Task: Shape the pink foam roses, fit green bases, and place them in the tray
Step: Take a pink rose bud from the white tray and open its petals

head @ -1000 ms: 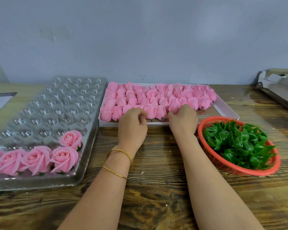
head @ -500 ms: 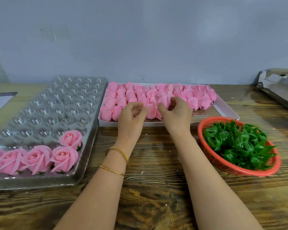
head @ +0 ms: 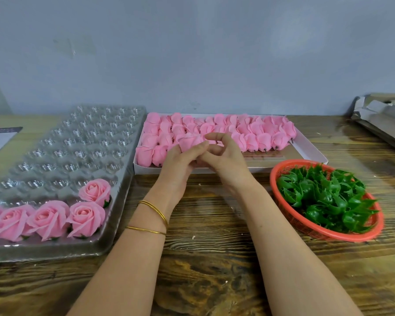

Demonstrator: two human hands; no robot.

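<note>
At the left of the counter [head: 214, 258] lies the clear tray [head: 55, 156]. Its near row holds opened roses [head: 84, 215], with one more just behind them. The pockets left of that one are bare, and we judge one of them the next place to fill.

Our left hand [head: 180, 163] grips the pink foam rose [head: 188, 142] from below, fingers curled round its lower part, raised in front of the white box [head: 306, 149] of unshaped buds. The rose is a tight pale-pink bud with its petals wrapped shut. Its long axis runs up and away from us, tip toward the far wall.

Our right hand [head: 224, 160] is just beside the rose on the right, fingers arched toward its tip; we cannot tell whether they pinch a petal. We judge the right hand best placed to peel the petals outward.

The green bases [head: 324, 197] lie in the red basket [head: 281, 176], further right and nearer to us. They are well apart from the rose, on the right hand's side.
</note>
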